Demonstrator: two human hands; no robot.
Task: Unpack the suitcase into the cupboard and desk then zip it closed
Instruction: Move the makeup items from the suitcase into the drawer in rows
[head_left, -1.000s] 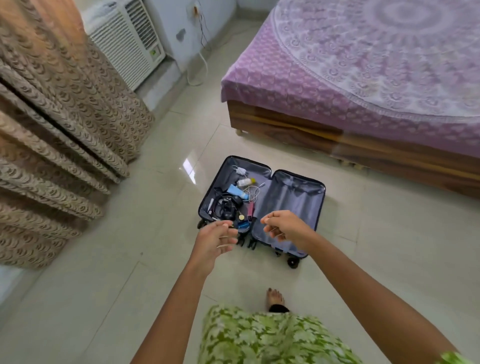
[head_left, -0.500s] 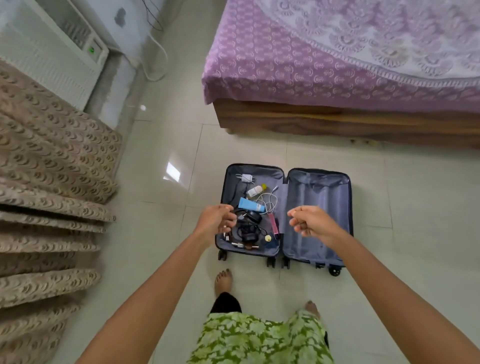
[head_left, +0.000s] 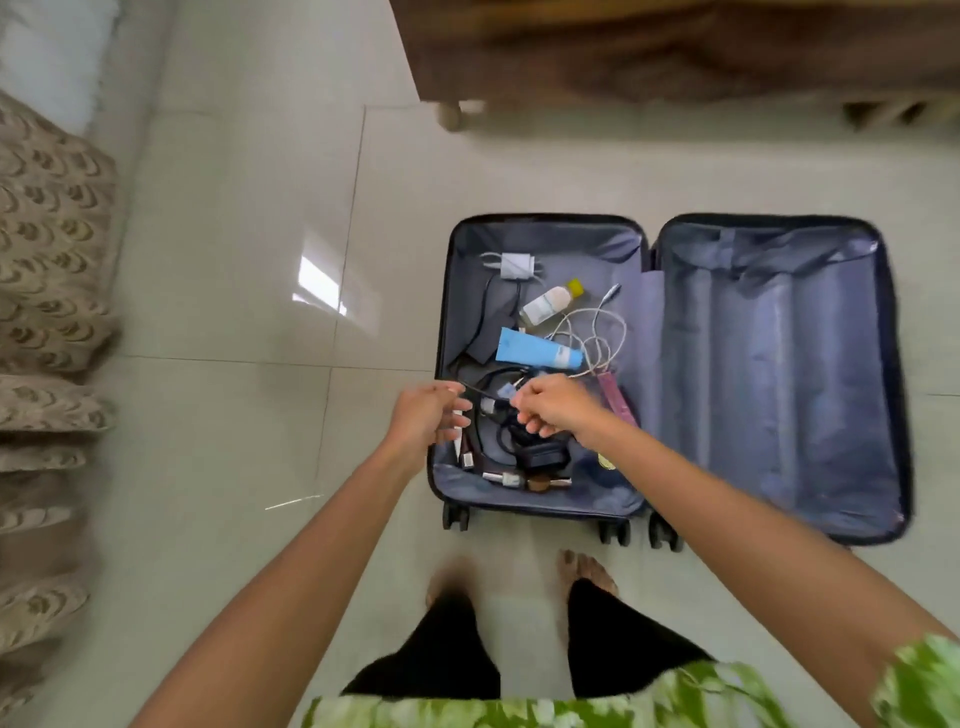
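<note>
Far left: patterned curtain (head_left: 49, 270), cut off by the frame edge, lower folds blurred. Bare tiled floor (head_left: 234, 260) lies open between curtain and suitcase (head_left: 774, 364). Suitcase lies fully open on the floor, wheels toward the person's bare feet; wooden bed frame (head_left: 675, 52) is cropped at top. Left half holds a white charger (head_left: 515, 266), small bottle (head_left: 550, 303), blue tube (head_left: 537, 354), white cable (head_left: 597, 332), pink item (head_left: 615, 400) and tangled black cords, partly hidden under both hands. Right half shows lining only. Left hand (head_left: 423, 418) hovers over the suitcase's left rim, fingers loosely curled; grip unclear. Right hand (head_left: 558, 405) has fingers curled above the cords; whether it pinches one cannot be told.
</note>
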